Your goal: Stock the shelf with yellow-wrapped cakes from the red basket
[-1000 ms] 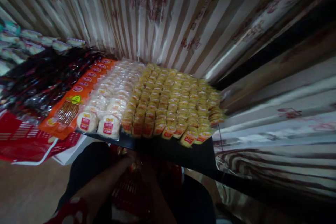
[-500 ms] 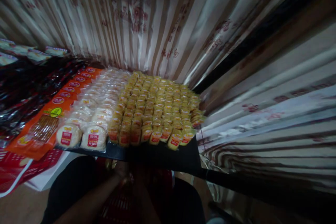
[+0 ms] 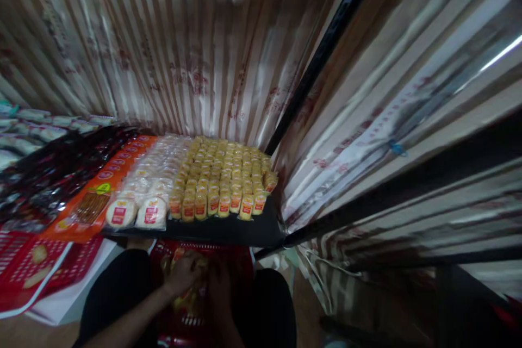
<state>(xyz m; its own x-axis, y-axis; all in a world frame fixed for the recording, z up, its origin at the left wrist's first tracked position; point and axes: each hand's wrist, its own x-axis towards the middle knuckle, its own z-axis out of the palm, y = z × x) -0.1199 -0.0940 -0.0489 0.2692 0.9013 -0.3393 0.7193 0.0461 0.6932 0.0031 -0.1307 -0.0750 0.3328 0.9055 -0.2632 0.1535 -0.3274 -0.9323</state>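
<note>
My left hand (image 3: 182, 273) is low in the middle, fingers curled down over yellowish packets (image 3: 185, 300) in a red basket (image 3: 240, 262) between my knees. Close beside it is my right hand (image 3: 220, 289), dark and blurred, so its fingers are unclear. Just above both hands, a black shelf board (image 3: 228, 232) carries rows of small yellow snack packets (image 3: 224, 174), with round white cakes in clear wrap (image 3: 150, 211) to their left.
Orange packets (image 3: 94, 201) and dark glossy packets (image 3: 53, 174) fill the shelf further left. Lower left lies a red printed bag (image 3: 28, 269). A striped flowered curtain (image 3: 183, 65) hangs behind and to the right, crossed by a black pole (image 3: 326, 49).
The view has swung up and to the right, so the shelf looks smaller and further left. Both hands now show lower in the red basket, the left one over yellowish packets.
</note>
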